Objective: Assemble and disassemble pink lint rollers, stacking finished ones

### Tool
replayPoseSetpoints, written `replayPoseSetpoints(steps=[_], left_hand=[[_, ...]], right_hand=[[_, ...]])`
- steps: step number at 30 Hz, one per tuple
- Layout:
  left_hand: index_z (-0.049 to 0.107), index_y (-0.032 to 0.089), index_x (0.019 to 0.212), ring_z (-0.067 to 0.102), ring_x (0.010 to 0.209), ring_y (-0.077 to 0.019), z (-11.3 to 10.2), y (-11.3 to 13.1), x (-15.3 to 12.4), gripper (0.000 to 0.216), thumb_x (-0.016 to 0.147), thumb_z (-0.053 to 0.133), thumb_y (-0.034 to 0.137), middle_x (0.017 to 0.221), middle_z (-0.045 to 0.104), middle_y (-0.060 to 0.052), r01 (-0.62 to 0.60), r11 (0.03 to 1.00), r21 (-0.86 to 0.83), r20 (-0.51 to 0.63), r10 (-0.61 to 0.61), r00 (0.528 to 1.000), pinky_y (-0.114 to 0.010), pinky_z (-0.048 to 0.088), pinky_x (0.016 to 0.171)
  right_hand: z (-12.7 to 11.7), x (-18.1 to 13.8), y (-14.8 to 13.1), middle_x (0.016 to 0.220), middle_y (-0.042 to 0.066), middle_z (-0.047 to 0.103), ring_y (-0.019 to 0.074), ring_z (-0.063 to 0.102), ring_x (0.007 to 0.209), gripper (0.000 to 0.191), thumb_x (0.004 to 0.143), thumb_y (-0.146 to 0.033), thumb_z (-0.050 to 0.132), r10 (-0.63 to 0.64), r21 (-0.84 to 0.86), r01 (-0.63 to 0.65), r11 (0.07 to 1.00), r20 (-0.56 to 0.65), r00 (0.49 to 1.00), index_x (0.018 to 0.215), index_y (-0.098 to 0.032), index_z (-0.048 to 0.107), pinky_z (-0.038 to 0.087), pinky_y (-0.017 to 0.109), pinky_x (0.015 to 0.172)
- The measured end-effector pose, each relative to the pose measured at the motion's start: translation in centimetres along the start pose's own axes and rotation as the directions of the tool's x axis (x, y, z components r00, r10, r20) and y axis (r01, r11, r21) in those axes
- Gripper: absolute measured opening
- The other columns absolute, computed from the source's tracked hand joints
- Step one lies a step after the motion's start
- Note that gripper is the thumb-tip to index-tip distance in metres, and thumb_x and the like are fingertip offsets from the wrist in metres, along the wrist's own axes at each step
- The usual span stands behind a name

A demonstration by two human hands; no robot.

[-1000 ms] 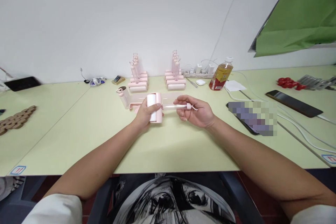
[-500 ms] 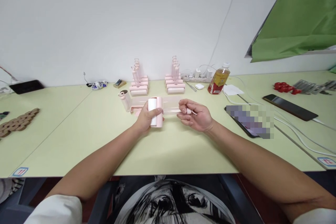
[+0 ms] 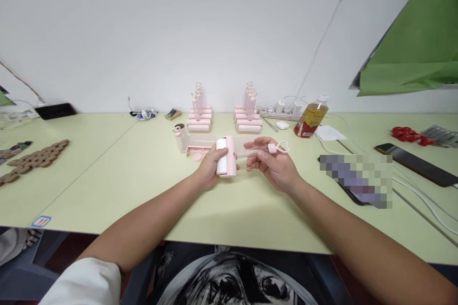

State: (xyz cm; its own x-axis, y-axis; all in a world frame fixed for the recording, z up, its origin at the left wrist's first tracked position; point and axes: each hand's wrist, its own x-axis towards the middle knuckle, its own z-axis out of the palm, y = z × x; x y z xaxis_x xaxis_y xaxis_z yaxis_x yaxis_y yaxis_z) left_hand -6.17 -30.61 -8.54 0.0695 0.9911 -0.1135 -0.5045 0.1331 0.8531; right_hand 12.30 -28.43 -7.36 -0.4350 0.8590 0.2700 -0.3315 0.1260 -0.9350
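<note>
A pink lint roller [image 3: 231, 157] with a white sticky roll lies crosswise between my hands, over the near part of the table. My left hand [image 3: 209, 170] is closed around its head, thumb across the white roll. On the clear handle [image 3: 246, 151], my right hand [image 3: 281, 167] has thumb and fingers closed. A pink heart-shaped loop [image 3: 283, 147] sticks out past the right thumb. Just behind the left hand are a pink roller part [image 3: 196, 151] and an upright clear-pink handle [image 3: 181, 142]; the roller and hand partly hide a clear piece there.
Two rows of pink lint rollers [image 3: 199, 126] stand by the wall, handles up. To the right are a drink bottle [image 3: 310, 119], a power strip [image 3: 279, 115], white cables and a phone [image 3: 417, 164]. Brown pieces [image 3: 36, 161] lie at the left.
My right hand has shifted its grip on the handle, and the heart-shaped loop now shows beyond the thumb. My left hand still holds the head. The whole view has shifted slightly.
</note>
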Motion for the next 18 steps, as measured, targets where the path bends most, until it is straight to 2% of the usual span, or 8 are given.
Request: replayPoseSetpoints(steps=[3,5,7,9,11,13,16,18], left_hand=[[0.051,0.021,0.107,0.065,0.067,-0.0181,0.0,-0.1,0.1,0.048,0.066,0.074,0.031,0.084,0.067,-0.003,-0.020,0.999,-0.038,-0.011,0.020,1.000,-0.035,0.057,0.063],[0.051,0.022,0.109,0.065,0.070,-0.0180,-0.2,0.1,0.4,0.049,0.066,0.073,0.029,0.085,0.067,-0.002,-0.059,0.997,-0.047,-0.045,0.057,0.997,-0.035,0.057,0.065],[0.050,0.023,0.114,0.066,0.073,-0.0195,-0.6,0.4,0.7,0.052,0.066,0.071,0.029,0.085,0.066,-0.002,-0.096,0.994,-0.057,-0.066,0.093,0.994,-0.037,0.058,0.066],[0.049,0.024,0.120,0.067,0.074,-0.0220,-1.0,0.9,1.0,0.058,0.066,0.068,0.030,0.085,0.067,-0.003,-0.117,0.990,-0.076,-0.045,0.114,0.993,-0.039,0.058,0.065],[0.047,0.025,0.126,0.068,0.075,-0.0244,-1.3,1.4,0.9,0.064,0.065,0.066,0.030,0.089,0.068,-0.005,-0.083,0.993,-0.078,0.035,0.086,0.996,-0.039,0.057,0.060],[0.044,0.028,0.132,0.068,0.074,-0.0257,-1.5,1.8,0.5,0.072,0.064,0.067,0.029,0.096,0.068,-0.007,0.000,1.000,-0.017,0.167,0.003,0.986,-0.037,0.056,0.054],[0.036,0.036,0.141,0.068,0.072,-0.0233,-1.6,2.2,-0.4,0.087,0.063,0.073,0.024,0.106,0.067,-0.007,0.083,0.984,0.158,0.363,-0.136,0.922,-0.031,0.053,0.051],[0.029,0.039,0.146,0.068,0.073,-0.0213,-1.7,2.5,-0.7,0.098,0.062,0.077,0.023,0.110,0.066,-0.008,0.075,0.967,0.244,0.432,-0.178,0.884,-0.028,0.052,0.052]], right_hand=[[-0.5,0.1,0.1,0.117,0.005,0.063,0.0153,0.066,0.072,0.037,0.081,-0.035,0.068,-0.036,-0.065,0.036,0.997,-0.007,0.999,0.112,-0.028,0.048,0.058,0.038,0.068],[-1.6,0.6,0.5,0.123,0.007,0.061,0.0199,0.067,0.084,0.043,0.080,-0.031,0.067,-0.069,-0.236,0.066,0.970,-0.005,0.998,0.118,-0.028,0.048,0.058,0.043,0.075],[-3.1,1.4,1.2,0.132,0.010,0.057,0.0270,0.063,0.105,0.048,0.079,-0.028,0.065,-0.115,-0.535,0.095,0.840,-0.004,0.993,0.124,-0.027,0.050,0.053,0.051,0.090],[-4.7,2.4,2.3,0.138,0.012,0.054,0.0333,0.051,0.125,0.047,0.080,-0.029,0.062,-0.137,-0.797,0.110,0.594,0.034,0.990,0.126,-0.025,0.054,0.039,0.058,0.106],[-6.0,3.4,3.6,0.143,0.013,0.050,0.0346,0.037,0.139,0.052,0.083,-0.032,0.057,-0.104,-0.887,0.132,0.442,0.095,0.990,0.134,-0.023,0.051,0.028,0.058,0.114],[-6.8,4.1,4.7,0.147,0.014,0.046,0.0334,0.032,0.142,0.058,0.085,-0.034,0.055,-0.047,-0.917,0.141,0.374,0.134,0.990,0.141,-0.022,0.046,0.025,0.055,0.116],[-7.1,4.6,5.4,0.146,0.017,0.044,0.0358,0.036,0.138,0.065,0.082,-0.035,0.060,-0.022,-0.941,0.175,0.290,0.176,0.984,0.142,-0.020,0.043,0.029,0.055,0.113],[-6.8,4.5,5.2,0.135,0.017,0.051,0.0369,0.041,0.130,0.062,0.080,-0.032,0.062,-0.048,-0.962,0.141,0.233,0.134,0.990,0.139,-0.019,0.047,0.033,0.055,0.107]])
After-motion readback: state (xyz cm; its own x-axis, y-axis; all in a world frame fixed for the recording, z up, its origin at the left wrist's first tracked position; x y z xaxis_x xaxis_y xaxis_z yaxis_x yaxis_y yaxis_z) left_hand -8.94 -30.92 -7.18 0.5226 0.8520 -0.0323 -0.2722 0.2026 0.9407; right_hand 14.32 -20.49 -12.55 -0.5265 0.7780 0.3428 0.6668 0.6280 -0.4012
